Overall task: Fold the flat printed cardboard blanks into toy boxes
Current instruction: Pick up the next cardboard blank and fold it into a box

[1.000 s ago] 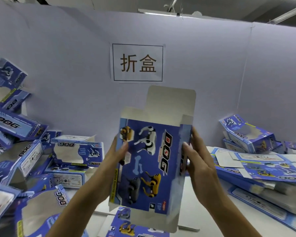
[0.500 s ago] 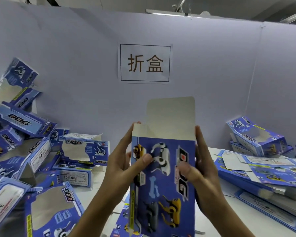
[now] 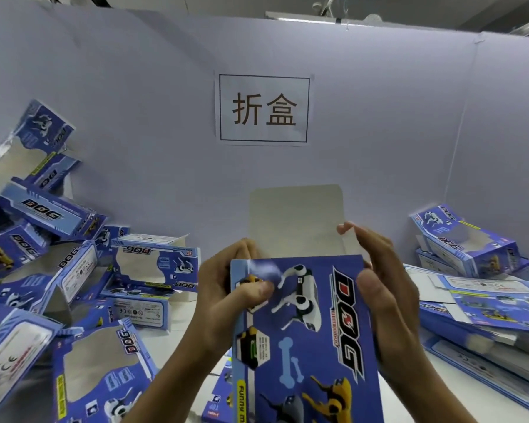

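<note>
Since the earlier frame, my right hand (image 3: 388, 288) had reached the box's top flap (image 3: 297, 218); both hands, including my left hand (image 3: 226, 291), gripped the toy box (image 3: 306, 337) before me. Creasing squarely seemed best.

Held up at centre between left hand (image 3: 226, 288) and right hand (image 3: 385, 288): one box blank (image 3: 306, 340), top flap (image 3: 295, 221) rising behind it. To the left, heaped folded boxes (image 3: 74, 285) (tumbled against the partition (image 3: 135, 117)). To the right, stacked flat blanks (image 3: 486, 303). Behind, on the partition, a sign (image 3: 264, 109).
</note>
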